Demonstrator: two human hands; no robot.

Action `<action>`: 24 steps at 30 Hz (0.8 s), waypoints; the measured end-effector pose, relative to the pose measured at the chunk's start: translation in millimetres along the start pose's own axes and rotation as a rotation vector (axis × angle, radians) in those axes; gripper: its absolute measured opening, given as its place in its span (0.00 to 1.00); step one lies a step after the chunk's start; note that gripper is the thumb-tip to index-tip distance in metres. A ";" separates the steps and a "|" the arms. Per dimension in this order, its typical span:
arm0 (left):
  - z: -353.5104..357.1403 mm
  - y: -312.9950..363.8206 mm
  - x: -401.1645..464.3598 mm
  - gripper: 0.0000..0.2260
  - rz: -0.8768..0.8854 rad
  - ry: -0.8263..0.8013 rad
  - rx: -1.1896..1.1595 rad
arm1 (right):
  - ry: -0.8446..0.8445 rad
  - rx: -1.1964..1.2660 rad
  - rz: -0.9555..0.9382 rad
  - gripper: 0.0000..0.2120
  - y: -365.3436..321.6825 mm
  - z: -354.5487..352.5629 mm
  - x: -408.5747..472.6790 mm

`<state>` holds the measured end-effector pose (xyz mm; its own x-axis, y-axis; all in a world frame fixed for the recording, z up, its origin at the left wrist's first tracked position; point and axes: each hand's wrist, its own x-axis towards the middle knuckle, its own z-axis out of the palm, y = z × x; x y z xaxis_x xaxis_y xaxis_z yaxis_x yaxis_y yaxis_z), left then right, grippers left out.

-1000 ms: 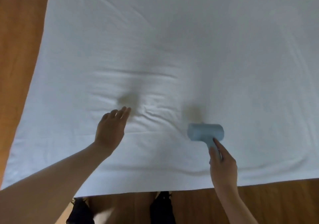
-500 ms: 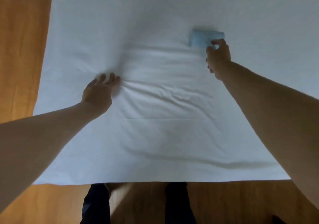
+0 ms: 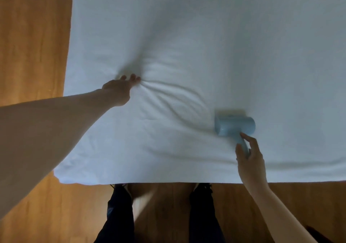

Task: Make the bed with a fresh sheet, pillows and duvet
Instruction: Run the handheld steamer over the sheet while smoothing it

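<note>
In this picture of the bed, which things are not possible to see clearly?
Head view only:
- Roller face of the blue lint roller: turned down onto the white sheet.
- Left hand fingertips: sunk in creased sheet.
- Lint roller handle: partly covered by right hand.
- Bed's far end, pillows, duvet: beyond the frame edges.

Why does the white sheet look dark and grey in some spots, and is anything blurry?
In the head view, soft shadows shade the sheet, darkest in the creases fanning out from the left hand that presses it. The blue roller held by the right hand looks slightly smeared along its top edge. The wide lens bends the bed's left edge.
</note>
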<state>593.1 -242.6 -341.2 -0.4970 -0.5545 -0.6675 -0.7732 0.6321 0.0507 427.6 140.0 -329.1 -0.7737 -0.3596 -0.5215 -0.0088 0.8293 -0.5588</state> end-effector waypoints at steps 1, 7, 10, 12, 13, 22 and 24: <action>0.7 -1.6 0.1 0.39 0.001 -0.004 -0.009 | -0.005 -0.001 0.012 0.16 8.6 -0.7 -11.4; 9.6 -8.9 -0.9 0.42 0.025 -0.023 -0.062 | -0.037 -0.074 0.084 0.17 43.2 -8.4 -62.1; 11.9 -8.3 -2.8 0.42 0.037 -0.010 -0.090 | -0.049 -0.091 0.148 0.16 50.9 -9.6 -80.2; 14.4 -10.6 -1.6 0.42 0.049 -0.007 -0.104 | -0.039 -0.113 0.192 0.16 55.2 -8.5 -90.4; 16.2 -12.2 -0.8 0.42 0.053 -0.006 -0.112 | -0.025 -0.124 0.199 0.16 55.3 -8.3 -94.0; 17.2 -20.6 7.4 0.42 0.081 -0.044 -0.090 | 0.197 -0.120 -0.084 0.18 -16.1 -10.6 -65.7; 15.9 -20.4 9.8 0.42 0.089 -0.071 -0.063 | 0.131 -0.021 -0.139 0.14 -71.4 4.4 -21.1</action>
<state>610.3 -252.4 -360.5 -0.5377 -0.4562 -0.7090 -0.7512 0.6411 0.1572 447.4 86.5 -281.0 -0.8399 -0.4139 -0.3511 -0.1334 0.7845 -0.6056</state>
